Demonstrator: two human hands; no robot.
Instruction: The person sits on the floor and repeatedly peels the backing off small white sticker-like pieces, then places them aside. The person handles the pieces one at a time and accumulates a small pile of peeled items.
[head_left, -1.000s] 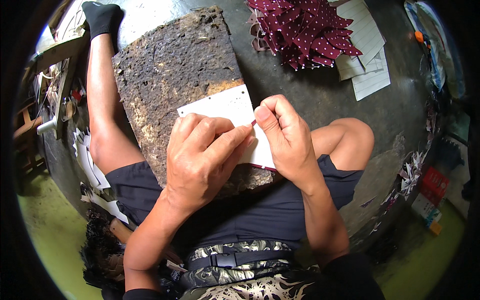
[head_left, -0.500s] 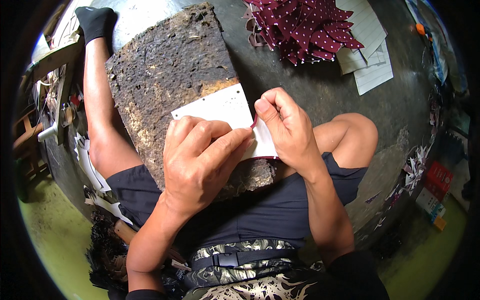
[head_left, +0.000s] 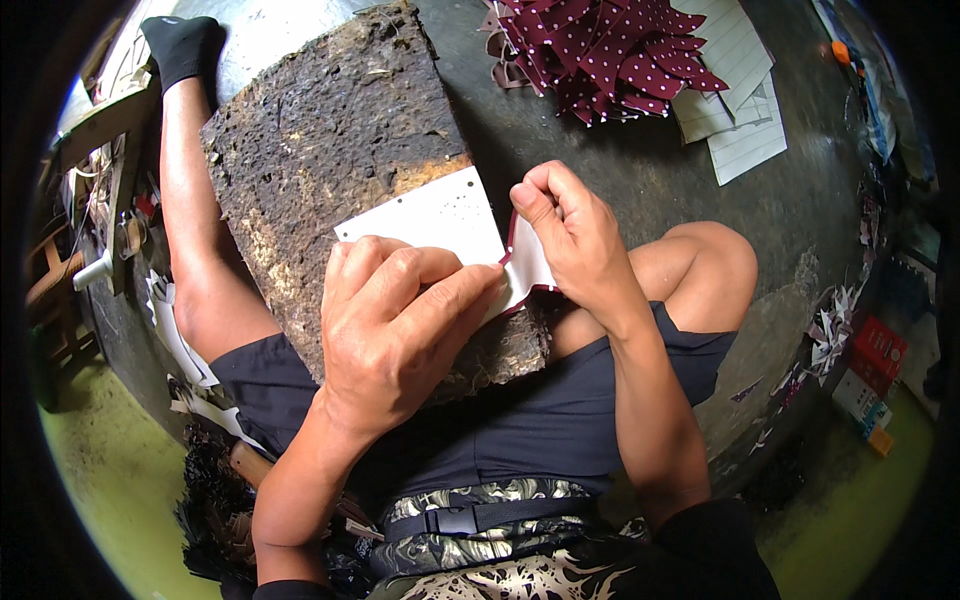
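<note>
Head view: white sheet [head_left: 440, 212] along rough slab [head_left: 330, 130]'s right edge, toward lower-right corner. Left hand [head_left: 380, 325] bunched, fingertips on maroon edging [head_left: 510, 240]; right hand [head_left: 575, 245] closed, pinching maroon-edged white flap [head_left: 530, 262] past that edge.

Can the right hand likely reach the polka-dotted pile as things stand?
Probably: only floor shows between the right hand and the pile, though that hand holds a maroon-edged white piece.

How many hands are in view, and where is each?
2: the left hand on the white card over the dark block; the right hand, to its right, holding the maroon-edged piece.
</note>
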